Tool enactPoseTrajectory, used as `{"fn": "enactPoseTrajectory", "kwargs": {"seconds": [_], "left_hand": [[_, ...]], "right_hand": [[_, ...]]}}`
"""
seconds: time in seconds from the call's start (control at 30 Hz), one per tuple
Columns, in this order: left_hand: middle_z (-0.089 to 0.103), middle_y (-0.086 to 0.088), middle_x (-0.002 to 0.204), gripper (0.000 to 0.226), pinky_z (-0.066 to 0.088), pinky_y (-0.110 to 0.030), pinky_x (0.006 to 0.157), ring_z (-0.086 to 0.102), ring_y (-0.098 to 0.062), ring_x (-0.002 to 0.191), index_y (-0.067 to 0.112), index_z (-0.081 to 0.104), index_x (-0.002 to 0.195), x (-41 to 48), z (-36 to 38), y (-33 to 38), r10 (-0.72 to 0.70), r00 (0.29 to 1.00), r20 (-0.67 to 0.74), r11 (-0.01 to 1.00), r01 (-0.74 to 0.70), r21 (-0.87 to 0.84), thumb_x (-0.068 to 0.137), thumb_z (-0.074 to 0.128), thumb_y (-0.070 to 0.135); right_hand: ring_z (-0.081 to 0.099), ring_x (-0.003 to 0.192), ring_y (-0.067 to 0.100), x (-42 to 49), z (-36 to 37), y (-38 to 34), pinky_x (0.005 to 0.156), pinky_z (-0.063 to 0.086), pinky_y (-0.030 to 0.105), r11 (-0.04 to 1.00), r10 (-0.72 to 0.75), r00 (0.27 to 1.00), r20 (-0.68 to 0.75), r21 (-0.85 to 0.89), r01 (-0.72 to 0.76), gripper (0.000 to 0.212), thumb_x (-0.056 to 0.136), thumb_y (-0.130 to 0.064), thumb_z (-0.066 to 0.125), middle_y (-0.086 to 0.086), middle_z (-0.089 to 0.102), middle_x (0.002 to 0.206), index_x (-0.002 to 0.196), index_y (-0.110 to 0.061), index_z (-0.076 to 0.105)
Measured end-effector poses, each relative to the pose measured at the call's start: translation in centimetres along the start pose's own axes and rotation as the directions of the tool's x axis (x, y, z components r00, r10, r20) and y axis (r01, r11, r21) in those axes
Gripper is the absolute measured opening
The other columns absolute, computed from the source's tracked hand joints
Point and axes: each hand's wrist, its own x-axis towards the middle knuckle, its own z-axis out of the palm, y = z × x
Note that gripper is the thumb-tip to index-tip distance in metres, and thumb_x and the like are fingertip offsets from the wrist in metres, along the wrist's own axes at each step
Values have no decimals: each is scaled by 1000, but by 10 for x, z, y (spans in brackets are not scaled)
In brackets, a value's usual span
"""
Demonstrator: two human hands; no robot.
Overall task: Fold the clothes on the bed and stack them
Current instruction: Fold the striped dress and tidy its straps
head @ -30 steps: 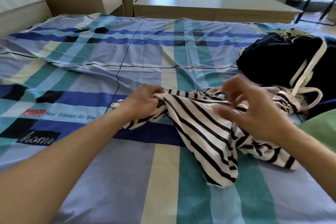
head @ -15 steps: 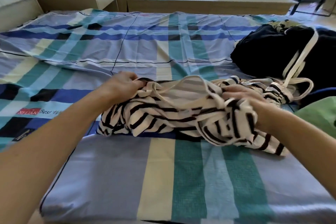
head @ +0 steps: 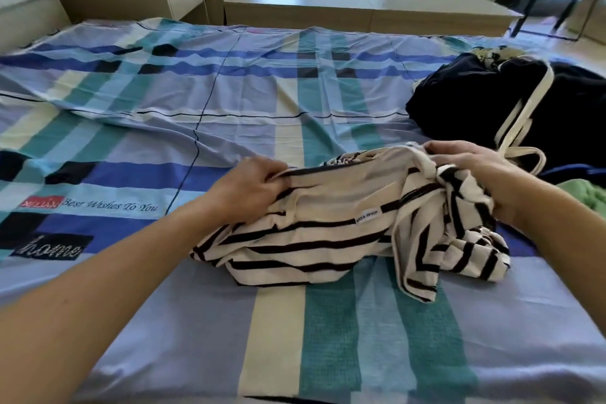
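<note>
Looking down through the head camera, the person is working on a black-and-cream striped top [head: 314, 239] that is lying bunched on the plaid bed sheet [head: 229, 102], slightly toward 3 o'clock from the frame's centre. The left hand [head: 249, 188] is gripping the top's 9 o'clock end, fingers curled round a fold of cloth, while the right hand [head: 482, 170] is gripping the crumpled 3 o'clock end, fingers closing over a cream hem. Between the hands the plain cream inside of the garment is showing, with a small label [head: 367, 216] near the middle, so the top is probably lying partly inside out. The relation that matters is that the garment's long axis is running from 9 to 3 o'clock, straight from one hand to the other, with the far edge being held fairly taut and the near side sagging onto the sheet toward 6 o'clock. The right end is looking messier, with a twisted flap hanging down at about 5 o'clock, so the right hand is sitting nearer the tangle that needs shaking out. Judging from this, the person is spreading the top flat, and folding is not yet begun. At 2 o'clock, near the right hand and well apart from the left, a dark pile of clothes [head: 465, 102] is lying with a cream strap [head: 521, 115] across it, and a green cloth [head: 587, 197] is peeking in at 3 o'clock.
</note>
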Motion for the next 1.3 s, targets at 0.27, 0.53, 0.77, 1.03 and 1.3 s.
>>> {"fn": "enactPoseTrajectory", "kwargs": {"seconds": [0.27,0.53,0.77,1.03,1.3], "left_hand": [[70,-19,91,25,49,-35,81,63,-26,81,-1,71,94,-6,-19,27,-294,950,-109,724,147,-674,100,49,10],[75,2,83,35,54,-25,68,70,-12,75,19,68,92,-20,-25,52,-69,998,8,888,65,-456,88,64,54],[63,1,83,22,48,-35,66,61,-24,78,20,52,99,-20,-38,23,-5,982,-188,981,42,192,83,61,7],[49,1,61,15,35,-22,52,44,-13,58,9,58,73,-31,-66,8,-203,969,-144,908,131,-398,87,57,14],[64,5,59,34,46,-13,45,58,-5,50,18,74,78,-38,-72,30,-299,926,-231,687,41,-725,99,48,11]], "right_hand": [[71,90,9,-10,10,10,77,47,23,886,-222,975,-29,-423,189,21,94,-43,62,-5,75,95,103,-26,67],[59,74,14,-9,47,22,58,39,22,540,-312,940,136,-789,293,10,88,-23,69,-13,61,83,94,-31,65],[52,56,12,-7,-3,-2,48,38,25,728,-462,857,-229,-649,219,26,90,-6,52,4,67,72,87,-24,70],[56,68,17,-22,-20,-5,61,46,29,977,-55,946,-319,-215,-16,24,103,-13,45,6,63,82,103,-14,69],[58,68,26,-17,-29,3,63,47,32,729,-68,934,-350,-656,-193,35,96,-42,57,11,63,75,76,-14,60]]}}
